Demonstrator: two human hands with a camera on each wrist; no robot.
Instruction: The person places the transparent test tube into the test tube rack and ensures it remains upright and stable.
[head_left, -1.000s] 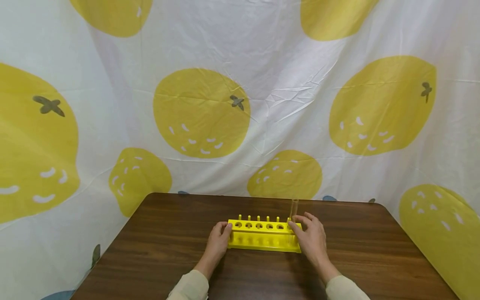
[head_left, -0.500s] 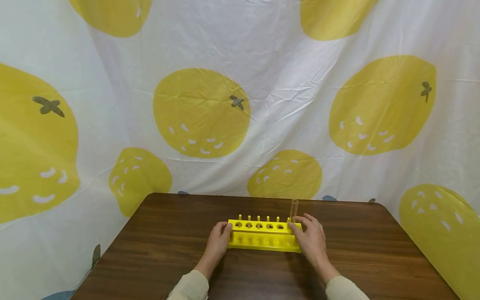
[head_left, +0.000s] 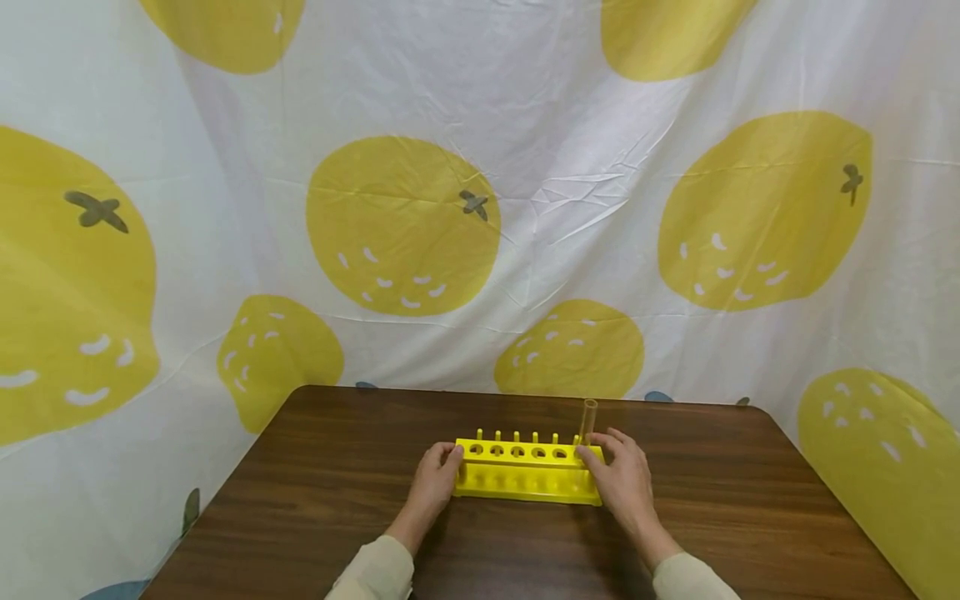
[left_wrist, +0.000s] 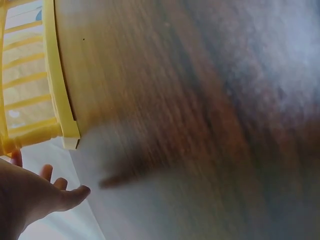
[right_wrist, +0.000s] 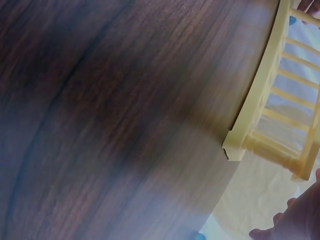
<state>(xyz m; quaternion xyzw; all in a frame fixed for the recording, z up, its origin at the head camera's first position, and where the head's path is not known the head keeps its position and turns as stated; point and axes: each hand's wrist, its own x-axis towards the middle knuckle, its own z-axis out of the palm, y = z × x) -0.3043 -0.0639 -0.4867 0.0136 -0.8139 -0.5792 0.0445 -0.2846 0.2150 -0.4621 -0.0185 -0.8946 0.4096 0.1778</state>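
Note:
A yellow test tube rack [head_left: 528, 471] stands on the table in front of me, with a row of holes on top and several pegs along its back. One clear test tube [head_left: 589, 415] rises upright at the rack's right end, its lower part hard to make out. My left hand [head_left: 433, 482] holds the rack's left end, thumb on the front edge. At the opposite end, my right hand [head_left: 624, 477] grips the rack's top corner close beside the tube. Both wrist views show the rack's side and loosely bent lower fingers standing clear of it.
A dark brown wooden table [head_left: 360, 433] bears the rack. Behind and beside the table hangs a white cloth [head_left: 540, 150] printed with large yellow lemons.
Both hands keep their places at the rack's ends. The rack shifts very slightly to the left, and the left sleeve moves a little the same way.

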